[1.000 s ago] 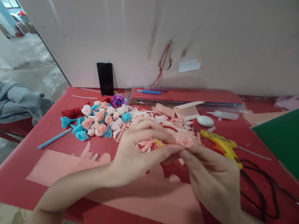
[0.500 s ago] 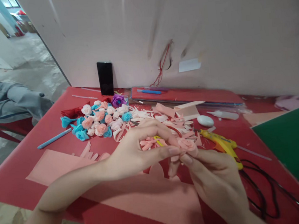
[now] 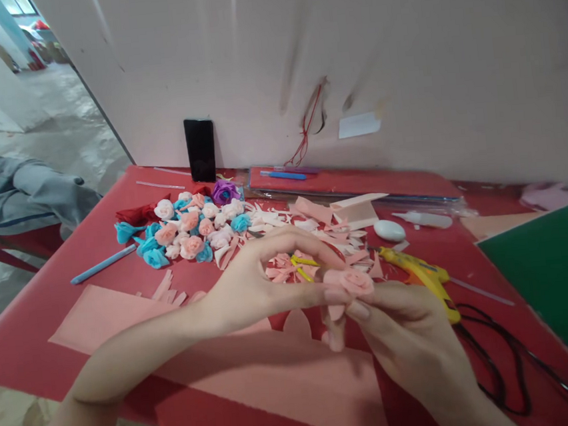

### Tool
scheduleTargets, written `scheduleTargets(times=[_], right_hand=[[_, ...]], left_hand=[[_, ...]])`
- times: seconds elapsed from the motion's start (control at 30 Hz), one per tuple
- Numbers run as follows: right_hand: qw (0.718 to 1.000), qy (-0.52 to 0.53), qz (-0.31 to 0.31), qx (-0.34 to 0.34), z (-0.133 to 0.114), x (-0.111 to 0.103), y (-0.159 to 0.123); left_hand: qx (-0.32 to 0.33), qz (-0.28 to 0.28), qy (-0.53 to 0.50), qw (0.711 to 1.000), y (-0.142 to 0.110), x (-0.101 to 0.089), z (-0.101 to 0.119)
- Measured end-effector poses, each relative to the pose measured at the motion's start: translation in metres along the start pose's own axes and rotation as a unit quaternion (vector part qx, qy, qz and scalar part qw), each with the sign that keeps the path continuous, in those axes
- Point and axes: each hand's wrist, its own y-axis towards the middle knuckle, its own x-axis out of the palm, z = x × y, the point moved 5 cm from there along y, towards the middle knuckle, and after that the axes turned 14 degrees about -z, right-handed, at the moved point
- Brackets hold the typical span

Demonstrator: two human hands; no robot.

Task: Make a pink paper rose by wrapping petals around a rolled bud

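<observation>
Both hands meet over a red table (image 3: pixel 47 309) and pinch a small pink paper rose (image 3: pixel 353 281). My left hand (image 3: pixel 265 282) reaches in from the left, thumb and forefinger closed on the flower's left side. My right hand (image 3: pixel 406 335) comes up from below right, its fingers closed under the rose, with a loose pink strip hanging down from it. A yellow glue gun (image 3: pixel 420 275) lies just right of the hands. Pink paper scraps (image 3: pixel 289 269) sit behind the fingers.
A pile of finished pink, white, blue and purple paper roses (image 3: pixel 190 229) lies at the back left, near a black phone (image 3: pixel 200 149) leaning on the wall. Pink paper sheets (image 3: pixel 103 314), a blue pen (image 3: pixel 103 264), a green sheet (image 3: pixel 566 279) and a black cable (image 3: pixel 504 366) surround the hands. Another person's legs (image 3: pixel 15 192) show at far left.
Both hands have drifted a little lower and toward me with the rose; the left fingers have turned around it and a pink strip now hangs below it.
</observation>
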Motion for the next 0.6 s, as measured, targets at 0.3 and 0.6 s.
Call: scheduleTargets(times=[0.3,0.6], right_hand=[[0.986,0.148,-0.061,0.046,0.005,0.005,0.006],[0.969,0.213,-0.069,0.104,0.013,0.011,0.006]], left_hand=[[0.068,-0.015,-0.009,0.998,0.000,0.000,-0.002],[0.074,-0.062,-0.049,0.994,0.002,0.004,-0.006]])
